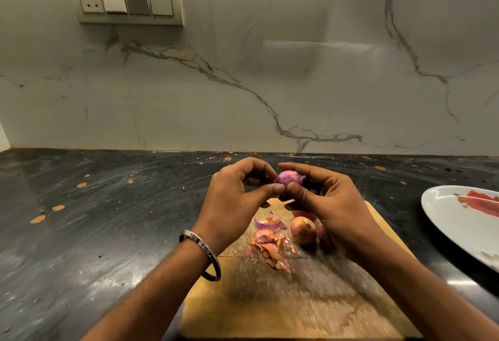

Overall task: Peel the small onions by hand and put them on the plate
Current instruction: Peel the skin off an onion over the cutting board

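A small purple onion with most of its outer skin off is held in the air above the far end of the wooden cutting board. My right hand grips it with curled fingers and thumb. My left hand pinches its left end between thumb and fingertips. Below my hands, an unpeeled brown-skinned onion lies on the board, with two reddish onions partly hidden under my right hand. A heap of torn onion skins lies left of them. The white plate sits on the counter at the right edge.
The board lies on a dark stone counter speckled with orange flecks. A marble-patterned wall runs behind it, with a switch and socket panel high on the left. My left wrist wears a metal bangle. The plate has a red mark on it.
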The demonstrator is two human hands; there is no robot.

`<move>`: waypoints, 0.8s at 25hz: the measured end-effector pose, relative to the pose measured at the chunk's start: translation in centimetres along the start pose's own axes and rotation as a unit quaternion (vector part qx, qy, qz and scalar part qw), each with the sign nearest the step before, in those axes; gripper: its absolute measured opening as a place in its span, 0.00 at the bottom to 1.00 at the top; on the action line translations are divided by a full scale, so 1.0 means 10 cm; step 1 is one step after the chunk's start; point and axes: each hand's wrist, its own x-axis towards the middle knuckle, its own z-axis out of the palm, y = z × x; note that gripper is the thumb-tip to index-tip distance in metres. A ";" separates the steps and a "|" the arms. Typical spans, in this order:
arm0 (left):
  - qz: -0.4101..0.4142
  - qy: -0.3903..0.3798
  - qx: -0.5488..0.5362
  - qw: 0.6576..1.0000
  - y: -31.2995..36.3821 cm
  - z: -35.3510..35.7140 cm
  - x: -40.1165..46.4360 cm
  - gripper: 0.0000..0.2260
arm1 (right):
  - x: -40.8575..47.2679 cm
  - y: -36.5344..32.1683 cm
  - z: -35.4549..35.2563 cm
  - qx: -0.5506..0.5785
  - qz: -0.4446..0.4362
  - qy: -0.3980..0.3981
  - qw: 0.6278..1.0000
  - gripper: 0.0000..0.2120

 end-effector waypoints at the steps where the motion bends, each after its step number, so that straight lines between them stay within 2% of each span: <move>1: -0.002 -0.007 -0.001 1.000 0.00 0.00 0.00 0.07 | 0.00 0.00 0.00 -0.002 -0.002 0.001 1.000 0.22; 10: 0.006 -0.028 0.030 0.999 -0.01 0.02 -0.01 0.06 | 0.01 0.02 0.01 0.008 0.004 0.006 1.000 0.19; 16: 0.033 -0.013 0.018 0.999 -0.01 0.04 -0.03 0.11 | 0.01 0.04 0.03 0.048 0.023 -0.001 0.999 0.16; 20: 0.068 0.017 0.067 0.995 -0.02 0.05 -0.04 0.09 | 0.01 0.05 0.05 0.046 0.028 -0.006 0.999 0.15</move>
